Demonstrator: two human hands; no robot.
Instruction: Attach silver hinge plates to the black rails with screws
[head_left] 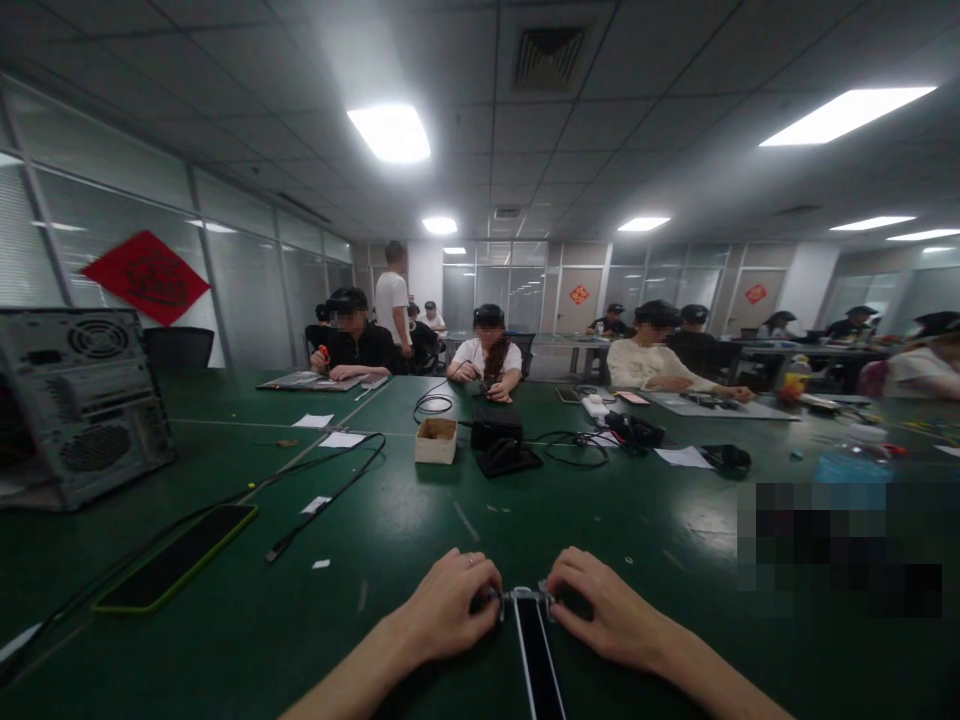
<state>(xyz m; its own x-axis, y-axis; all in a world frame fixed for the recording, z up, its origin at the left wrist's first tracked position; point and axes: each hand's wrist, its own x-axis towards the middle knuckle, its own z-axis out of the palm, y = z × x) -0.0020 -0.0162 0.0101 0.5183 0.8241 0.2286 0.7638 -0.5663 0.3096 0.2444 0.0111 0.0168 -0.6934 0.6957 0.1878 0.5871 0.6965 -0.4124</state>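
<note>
A narrow black slab with a pale silver frame (538,660), perhaps a phone, lies on the green table in front of me, its near end cut off by the picture's lower edge. Across its far end sits a small silver metal fitting (525,593). My left hand (452,605), with a ring on one finger, pinches the fitting's left end between thumb and fingertips. At the right end, my right hand (604,610) grips it in the same way. Both wrists rest low, near the tabletop. The fitting's exact kind is too small to make out.
An open computer case (86,400) stands at left, near a green-edged phone (176,560) and a black USB cable (330,510). Ahead are a small cardboard box (436,442) and a black device (496,432). Several people sit across the table; a blue-liquid bottle (855,465) stands right.
</note>
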